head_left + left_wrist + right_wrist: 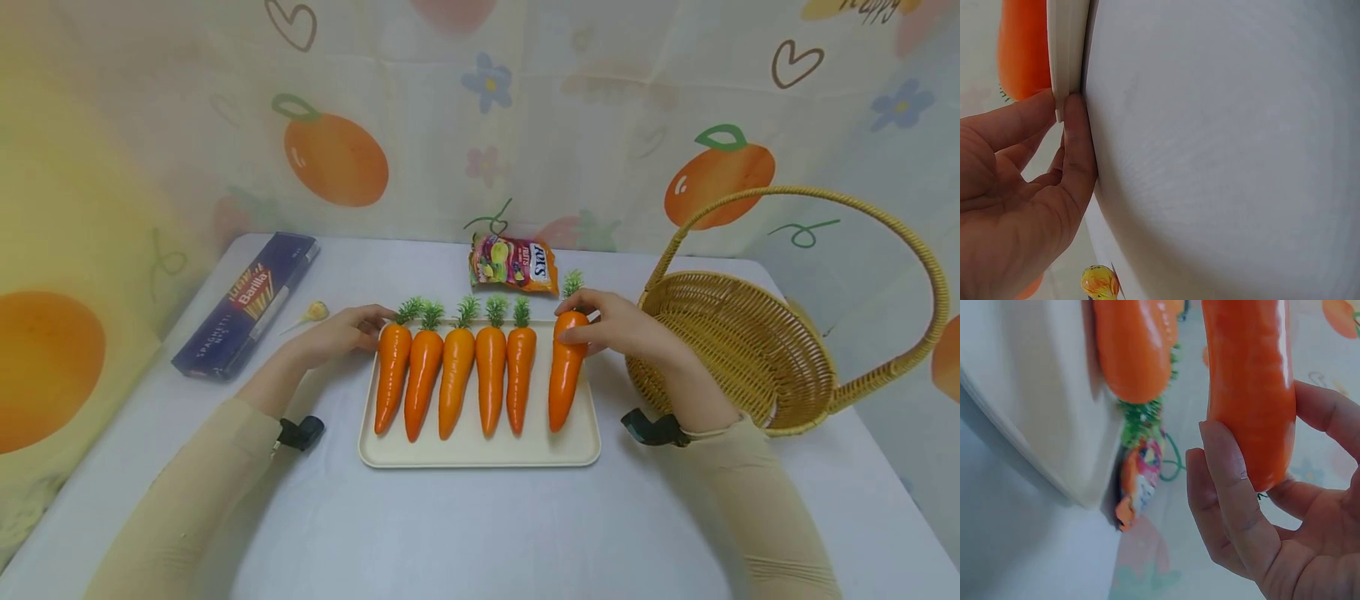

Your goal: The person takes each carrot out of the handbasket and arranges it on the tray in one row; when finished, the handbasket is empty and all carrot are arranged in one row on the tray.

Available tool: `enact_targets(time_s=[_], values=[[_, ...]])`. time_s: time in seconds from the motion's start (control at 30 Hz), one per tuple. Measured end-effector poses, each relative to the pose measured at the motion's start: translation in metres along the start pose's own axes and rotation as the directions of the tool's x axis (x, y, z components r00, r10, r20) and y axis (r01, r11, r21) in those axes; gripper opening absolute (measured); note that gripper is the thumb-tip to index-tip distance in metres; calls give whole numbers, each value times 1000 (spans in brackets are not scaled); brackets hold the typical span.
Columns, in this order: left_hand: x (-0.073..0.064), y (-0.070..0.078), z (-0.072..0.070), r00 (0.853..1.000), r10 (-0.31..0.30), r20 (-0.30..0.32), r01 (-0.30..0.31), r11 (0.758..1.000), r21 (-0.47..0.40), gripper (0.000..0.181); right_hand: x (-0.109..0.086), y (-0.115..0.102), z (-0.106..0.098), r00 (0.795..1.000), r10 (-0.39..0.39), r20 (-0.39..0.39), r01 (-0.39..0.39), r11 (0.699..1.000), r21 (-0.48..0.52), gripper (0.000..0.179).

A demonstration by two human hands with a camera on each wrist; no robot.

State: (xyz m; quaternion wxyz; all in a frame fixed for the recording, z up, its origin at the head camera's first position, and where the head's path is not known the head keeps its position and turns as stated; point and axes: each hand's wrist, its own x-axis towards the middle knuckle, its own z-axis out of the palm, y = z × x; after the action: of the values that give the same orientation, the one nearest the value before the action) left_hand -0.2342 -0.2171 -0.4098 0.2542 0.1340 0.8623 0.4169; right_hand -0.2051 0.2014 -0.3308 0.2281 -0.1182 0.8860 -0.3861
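My right hand (pixel 618 327) grips an orange carrot (pixel 566 375) near its leafy top, over the right end of a cream tray (pixel 465 454). In the right wrist view, fingers and thumb lie around the thick end of that carrot (pixel 1250 381), which is clear of the tray. At the tray's left upper edge, my left hand (pixel 341 333) pinches the rim; its fingertips and thumb meet on the tray edge (pixel 1067 56) in the left wrist view. Several more carrots (pixel 453 383) lie side by side on the tray, green tops pointing away from me.
A wicker basket (pixel 738 333) with a tall handle stands at the right. Behind the tray lies a Fox's candy bag (pixel 513 263). On the left are a blue Barilla spaghetti box (pixel 243 308) and a yellow lollipop (pixel 317 311). A printed curtain (pixel 480 125) hangs behind the table.
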Motion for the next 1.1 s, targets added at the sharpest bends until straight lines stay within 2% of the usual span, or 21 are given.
enact_targets(time_s=[0.4,0.67,1.1], values=[[0,0,0,1000,-4,-5,4,1000,-6,56,18,7,21,999,31,25,-31,999,-11,49],[-1,2,1,1000,-16,1,16,1000,-2,57,25,13,27,998,50,31,-50,999,-4,45],[-1,0,0,1000,0,-1,0,1000,-6,56,33,23,34,997,69,26,-67,996,-59,44]])
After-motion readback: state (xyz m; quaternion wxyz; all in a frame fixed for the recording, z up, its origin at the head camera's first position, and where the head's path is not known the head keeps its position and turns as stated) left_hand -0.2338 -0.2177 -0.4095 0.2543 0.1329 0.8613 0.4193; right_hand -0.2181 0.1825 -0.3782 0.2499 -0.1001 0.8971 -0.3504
